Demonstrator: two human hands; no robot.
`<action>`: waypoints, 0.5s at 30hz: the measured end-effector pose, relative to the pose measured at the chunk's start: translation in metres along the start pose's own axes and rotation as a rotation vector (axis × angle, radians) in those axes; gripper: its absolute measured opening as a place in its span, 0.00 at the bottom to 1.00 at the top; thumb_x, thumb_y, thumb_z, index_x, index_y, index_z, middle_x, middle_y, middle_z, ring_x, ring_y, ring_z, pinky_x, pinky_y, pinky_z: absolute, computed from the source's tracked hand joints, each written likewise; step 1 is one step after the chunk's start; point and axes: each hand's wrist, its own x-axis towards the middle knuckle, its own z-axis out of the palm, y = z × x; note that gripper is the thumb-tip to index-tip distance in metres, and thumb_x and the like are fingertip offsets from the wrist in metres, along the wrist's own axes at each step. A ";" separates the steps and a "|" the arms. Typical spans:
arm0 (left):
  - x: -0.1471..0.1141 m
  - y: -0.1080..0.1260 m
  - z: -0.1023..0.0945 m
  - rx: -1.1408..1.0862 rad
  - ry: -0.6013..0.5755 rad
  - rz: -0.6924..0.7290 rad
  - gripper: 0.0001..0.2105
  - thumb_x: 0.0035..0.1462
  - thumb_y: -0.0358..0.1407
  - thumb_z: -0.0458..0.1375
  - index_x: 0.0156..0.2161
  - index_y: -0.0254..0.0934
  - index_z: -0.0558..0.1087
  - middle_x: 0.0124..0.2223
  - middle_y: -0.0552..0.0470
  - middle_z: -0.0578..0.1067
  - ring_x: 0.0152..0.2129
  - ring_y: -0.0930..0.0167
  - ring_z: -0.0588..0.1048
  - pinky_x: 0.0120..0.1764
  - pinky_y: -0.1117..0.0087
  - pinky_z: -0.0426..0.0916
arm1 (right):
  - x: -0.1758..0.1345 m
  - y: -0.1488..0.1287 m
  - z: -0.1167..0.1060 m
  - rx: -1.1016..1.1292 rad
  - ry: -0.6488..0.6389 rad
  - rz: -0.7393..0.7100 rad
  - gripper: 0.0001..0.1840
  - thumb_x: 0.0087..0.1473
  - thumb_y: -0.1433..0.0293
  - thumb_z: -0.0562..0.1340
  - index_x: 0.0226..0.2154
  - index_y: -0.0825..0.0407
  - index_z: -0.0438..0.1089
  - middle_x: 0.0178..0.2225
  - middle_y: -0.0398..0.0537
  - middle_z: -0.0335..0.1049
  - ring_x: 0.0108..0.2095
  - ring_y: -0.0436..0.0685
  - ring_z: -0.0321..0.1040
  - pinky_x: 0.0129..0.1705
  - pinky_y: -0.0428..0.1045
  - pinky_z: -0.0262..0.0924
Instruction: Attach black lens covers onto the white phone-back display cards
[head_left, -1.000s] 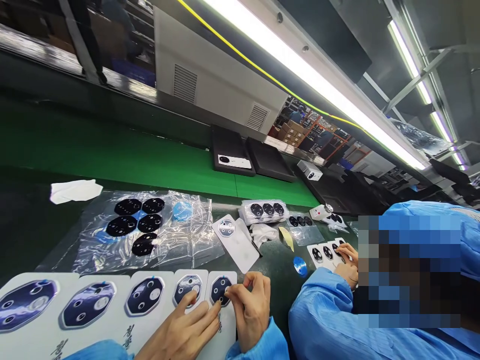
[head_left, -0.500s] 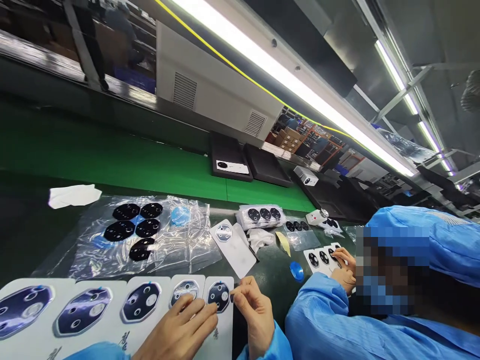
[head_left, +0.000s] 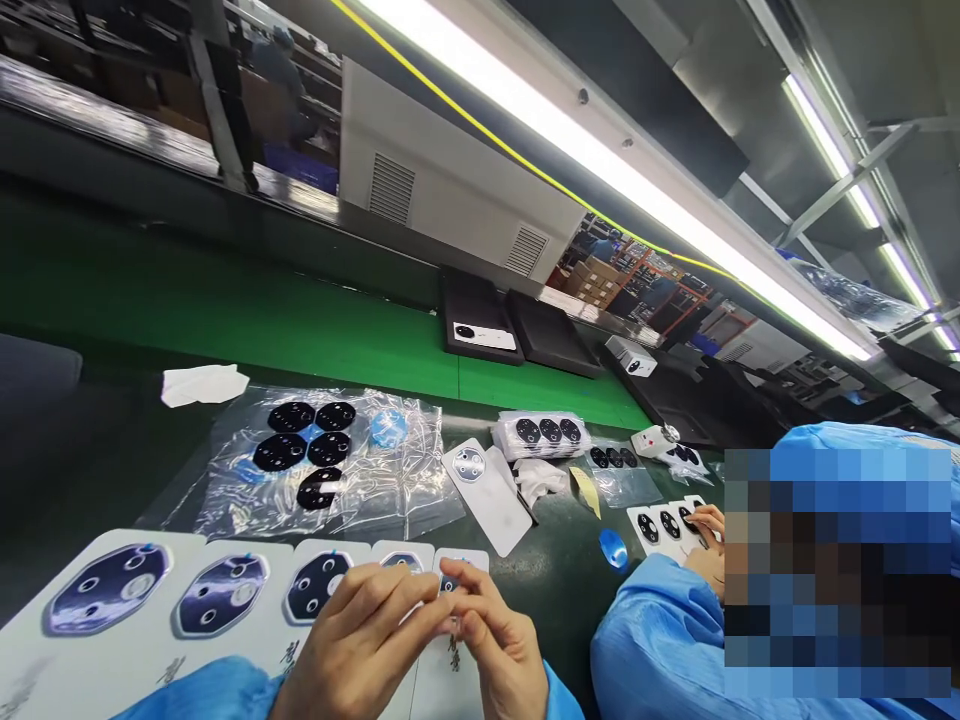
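My left hand (head_left: 367,640) is raised over the two rightmost white phone back panels, its fingers bent and together. Its fingertips meet those of my right hand (head_left: 504,640), whose thumb and fingers are closed in a pinch. Whatever lies between the fingertips is hidden or too small to name. Behind the hands, the rightmost panel (head_left: 469,690) shows only part of its dark camera plate. To the left, several white panels lie side by side, each with an eight-sided camera plate (head_left: 109,590) with round openings and a small blue tab at the top.
Beyond the panels, black camera-plate pieces (head_left: 292,453) rest on clear plastic film (head_left: 397,490). Two loose white panels (head_left: 499,515), a stack of wrapped plates (head_left: 536,435) and a blue disc (head_left: 613,549) lie further right. A co-worker's blue sleeve (head_left: 660,640) is close on the right.
My left hand has lifted off the panels and moved right to meet my right hand. My right hand has moved over the rightmost panel. The view has shifted, so the bench appears further right.
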 end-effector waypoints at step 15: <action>0.009 -0.007 0.002 -0.295 -0.132 -0.218 0.10 0.66 0.29 0.45 0.34 0.40 0.65 0.29 0.54 0.70 0.28 0.71 0.70 0.32 0.73 0.68 | -0.009 0.005 0.010 -0.606 0.448 -0.473 0.20 0.60 0.52 0.51 0.45 0.34 0.74 0.53 0.51 0.70 0.41 0.61 0.71 0.37 0.55 0.70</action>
